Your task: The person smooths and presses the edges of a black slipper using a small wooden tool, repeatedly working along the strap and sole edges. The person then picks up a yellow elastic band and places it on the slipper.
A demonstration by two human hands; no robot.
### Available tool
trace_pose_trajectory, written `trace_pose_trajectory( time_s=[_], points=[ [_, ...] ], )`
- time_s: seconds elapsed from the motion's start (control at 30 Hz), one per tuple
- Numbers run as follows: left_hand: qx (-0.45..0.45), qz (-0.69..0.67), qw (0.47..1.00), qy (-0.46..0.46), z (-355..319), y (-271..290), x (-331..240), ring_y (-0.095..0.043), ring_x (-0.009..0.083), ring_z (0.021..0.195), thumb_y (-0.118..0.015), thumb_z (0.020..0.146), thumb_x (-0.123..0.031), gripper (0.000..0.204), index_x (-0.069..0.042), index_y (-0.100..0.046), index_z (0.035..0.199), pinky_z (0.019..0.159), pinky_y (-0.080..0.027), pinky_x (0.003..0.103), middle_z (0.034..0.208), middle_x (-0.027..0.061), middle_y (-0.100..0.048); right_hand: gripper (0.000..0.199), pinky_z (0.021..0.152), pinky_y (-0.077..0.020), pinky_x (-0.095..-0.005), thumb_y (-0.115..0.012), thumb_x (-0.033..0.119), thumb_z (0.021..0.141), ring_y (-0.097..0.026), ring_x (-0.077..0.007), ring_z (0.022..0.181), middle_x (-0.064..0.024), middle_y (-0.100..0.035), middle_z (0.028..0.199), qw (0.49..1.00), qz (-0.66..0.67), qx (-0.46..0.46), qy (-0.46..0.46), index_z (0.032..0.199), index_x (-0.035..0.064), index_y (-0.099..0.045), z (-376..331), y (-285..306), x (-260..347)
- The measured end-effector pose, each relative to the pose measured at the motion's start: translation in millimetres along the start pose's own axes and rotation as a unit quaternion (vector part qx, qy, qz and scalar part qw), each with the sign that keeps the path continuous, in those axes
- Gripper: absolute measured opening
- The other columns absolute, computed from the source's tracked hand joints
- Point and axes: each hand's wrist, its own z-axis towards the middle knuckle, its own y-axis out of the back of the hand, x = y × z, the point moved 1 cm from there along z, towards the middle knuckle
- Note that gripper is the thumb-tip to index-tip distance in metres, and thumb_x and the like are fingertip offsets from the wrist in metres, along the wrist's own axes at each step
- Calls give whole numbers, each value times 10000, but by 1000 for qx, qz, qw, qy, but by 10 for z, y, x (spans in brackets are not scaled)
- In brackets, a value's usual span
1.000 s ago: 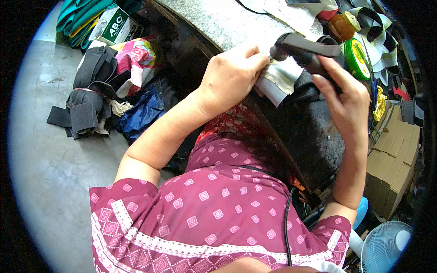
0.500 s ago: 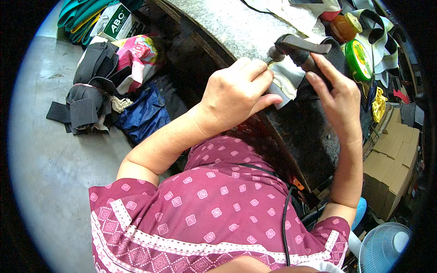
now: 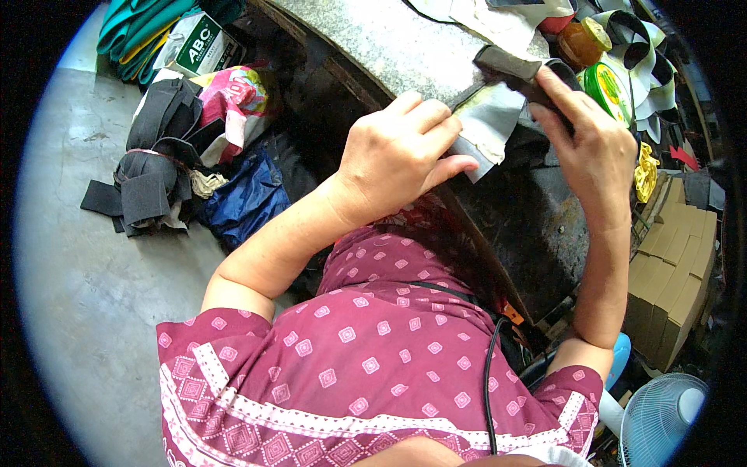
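Observation:
My left hand (image 3: 401, 156) is closed, its fingers pinching the edge of a folded grey-and-white piece of sheet material (image 3: 492, 117), perhaps leather or fabric. A pale, cream-coloured border runs along part of this piece, which lies at the near edge of the worktable. In my right hand (image 3: 591, 144) is a dark hammer (image 3: 507, 64), slightly blurred, gripped by its handle. The hammer head is raised above the piece, apart from it. My left fingertips are partly hidden behind the knuckles.
The pale stone worktop (image 3: 366, 39) carries white offcuts, an amber jar (image 3: 583, 45) and a green-lidded tub (image 3: 607, 92). Yellow bands (image 3: 646, 173) hang at right, above stacked cardboard (image 3: 671, 265). A fan (image 3: 661, 420) stands lower right. Bundled black strips (image 3: 148, 187) lie on the left floor.
My right hand has moved slightly right, and the hammer head has lifted away from the piece. My left hand has shifted slightly left and still holds the piece.

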Motion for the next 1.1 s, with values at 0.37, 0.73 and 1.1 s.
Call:
trace_pose_trajectory(
  time_s=[0.37,0.73,1.1],
  points=[
    [7,-29,999,12,80,30,71,-671,288,857,-830,774,-357,381,-64,-703,982,737,-560,370,947,94,-680,432,666,-555,-392,-641,417,957,-723,-288,820,-96,-744,987,999,-12,-20,-34,1378,324,-613,-164,-236,-115],
    [56,-180,964,190,626,56,640,-707,335,848,-492,997,-598,582,-67,-670,1155,775,-535,426,873,176,-710,412,866,-527,-343,-749,35,810,-688,-249,932,-82,-711,1028,964,88,-55,-246,1210,132,-727,-1347,256,-491],
    [105,-56,989,86,1086,52,375,-718,247,769,-611,983,-306,365,15,-713,1121,735,-543,350,870,197,-734,250,821,-509,-376,-645,263,965,-635,-284,874,-110,-673,930,963,165,-34,-212,1049,56,-757,-1352,402,-200]
  ],
)
